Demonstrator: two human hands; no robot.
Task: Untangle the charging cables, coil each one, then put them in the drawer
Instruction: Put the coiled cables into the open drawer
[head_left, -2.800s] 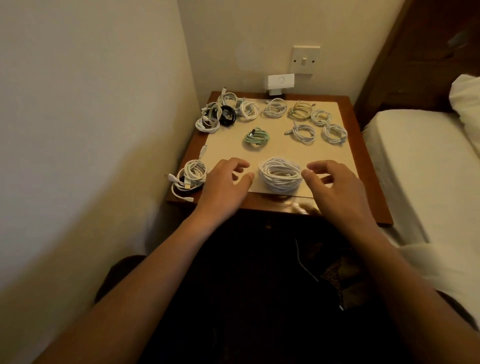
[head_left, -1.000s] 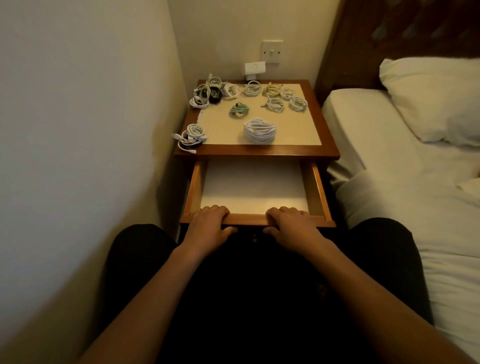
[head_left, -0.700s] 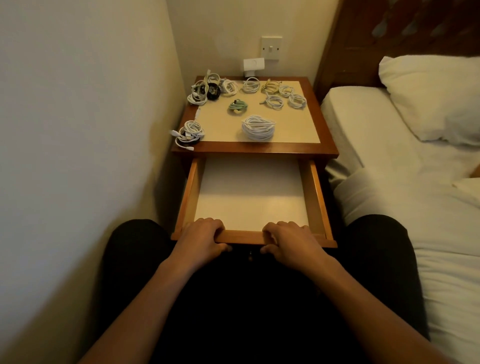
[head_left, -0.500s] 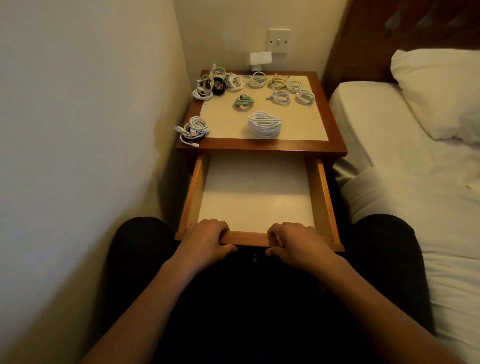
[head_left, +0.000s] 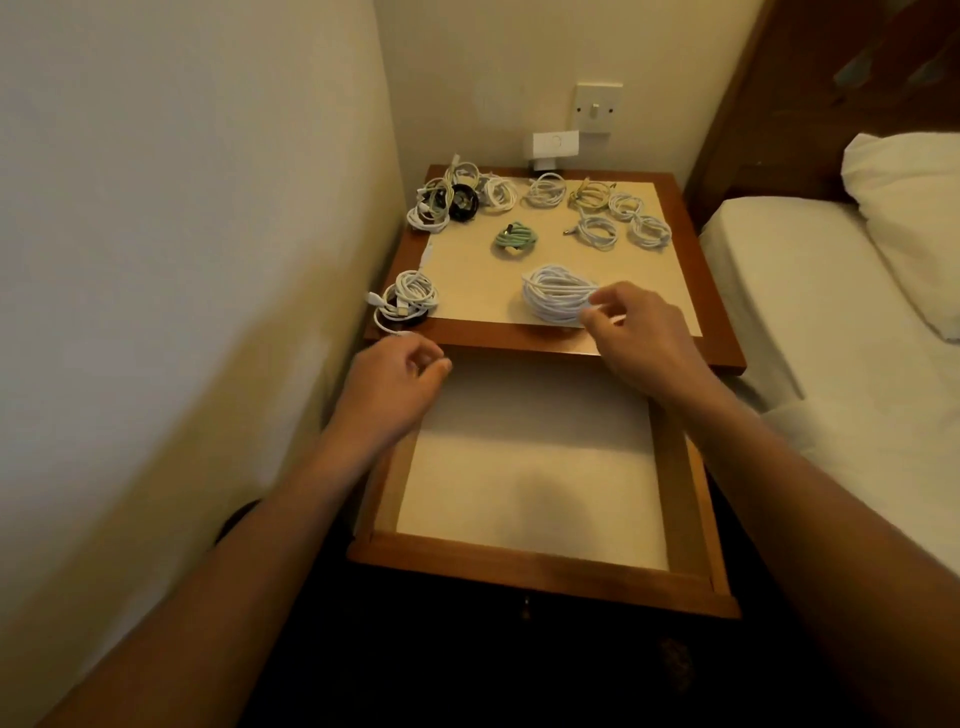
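Observation:
The wooden drawer (head_left: 540, 571) of the nightstand (head_left: 670, 354) stands pulled out, its pale bottom bare. On top near the front lies a large white coiled cable (head_left: 553, 293). My right hand (head_left: 644, 338) pinches its right edge between thumb and fingertips. My left hand (head_left: 389, 387) hovers over the drawer's back left corner, fingers loosely curled, holding nothing. A loose white cable bundle (head_left: 410, 299) sits at the front left corner. A green coil (head_left: 514, 240) lies mid-table. Several white coils (head_left: 597, 231), a yellowish coil (head_left: 589, 196) and a black coil (head_left: 464, 201) sit at the back.
A wall (head_left: 182, 260) runs close along the left of the nightstand. A bed (head_left: 831, 322) with a white pillow (head_left: 914, 208) stands on the right, against a dark headboard (head_left: 831, 78). A wall switch (head_left: 597, 106) and a white plug (head_left: 555, 145) are behind the table.
Both hands let go of the drawer front after pulling it out and moved forward. The right hand reached the large white coil; the left hand rose towards the table's front left.

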